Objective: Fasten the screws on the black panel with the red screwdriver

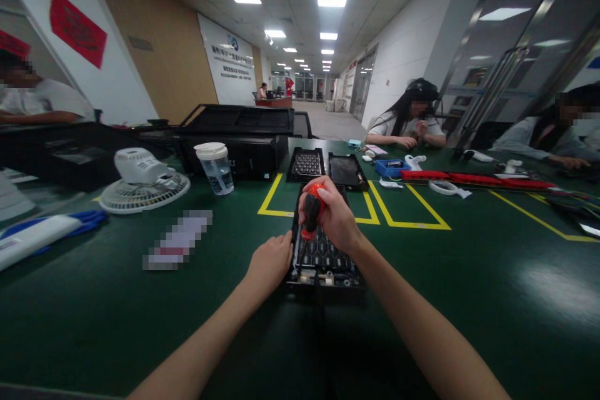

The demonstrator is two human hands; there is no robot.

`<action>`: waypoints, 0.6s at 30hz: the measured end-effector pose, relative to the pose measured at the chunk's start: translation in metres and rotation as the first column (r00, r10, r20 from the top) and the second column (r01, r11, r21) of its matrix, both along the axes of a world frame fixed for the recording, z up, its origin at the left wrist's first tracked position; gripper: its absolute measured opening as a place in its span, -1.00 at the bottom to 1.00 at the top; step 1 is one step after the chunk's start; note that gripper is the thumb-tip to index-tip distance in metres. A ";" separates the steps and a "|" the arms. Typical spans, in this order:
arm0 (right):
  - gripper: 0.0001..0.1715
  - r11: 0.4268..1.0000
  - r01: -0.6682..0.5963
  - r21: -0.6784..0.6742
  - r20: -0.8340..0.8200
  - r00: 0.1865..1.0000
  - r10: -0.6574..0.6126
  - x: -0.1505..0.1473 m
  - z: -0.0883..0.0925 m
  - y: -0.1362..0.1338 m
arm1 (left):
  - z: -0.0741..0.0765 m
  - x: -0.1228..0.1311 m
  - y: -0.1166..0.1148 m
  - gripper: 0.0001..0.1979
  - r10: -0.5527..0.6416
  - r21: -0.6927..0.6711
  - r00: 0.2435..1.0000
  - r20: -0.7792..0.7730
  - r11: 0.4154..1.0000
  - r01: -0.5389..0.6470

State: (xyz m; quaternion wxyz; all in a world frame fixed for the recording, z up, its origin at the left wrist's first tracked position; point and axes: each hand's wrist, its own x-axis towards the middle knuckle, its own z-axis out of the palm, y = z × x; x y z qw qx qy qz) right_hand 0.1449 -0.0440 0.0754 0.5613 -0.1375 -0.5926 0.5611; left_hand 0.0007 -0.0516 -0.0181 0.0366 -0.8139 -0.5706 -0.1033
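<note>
In the middle of the head view a black open case point(349, 290) lies flat on the green table, with a dark cell-patterned inside and small parts along its near end. My right hand point(338, 217) is closed round the handle of a red and black screwdriver point(311, 212). The screwdriver stands nearly upright over the left part of the case, its shaft pointing down; I cannot tell what the tip touches. My left hand point(270, 261) grips the left side of the case, with the fingertips partly hidden along its edge.
Beyond the case lie a black tray with round cells point(307, 164) and a flat black tray point(347, 172). A lidded cup point(216, 169), a white fan point(143, 181) and a large black box point(253, 159) stand left. A blue bin point(391, 169) is right; people sit around.
</note>
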 end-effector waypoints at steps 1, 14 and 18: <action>-0.86 1.000 0.002 -0.004 0.000 1.000 -0.002 0.000 0.000 0.000 | 0.000 0.000 0.000 -0.65 -0.002 0.006 1.000 -0.002 1.000 0.002; -0.87 1.000 -0.006 -0.016 -0.001 1.000 0.006 0.000 0.003 -0.002 | 0.000 0.000 -0.001 -0.66 0.002 0.010 1.000 0.000 1.000 -0.002; -0.87 1.000 -0.002 -0.018 0.006 1.000 0.002 0.000 0.002 -0.002 | 0.001 0.001 -0.001 -0.66 0.005 0.002 1.000 -0.004 1.000 -0.005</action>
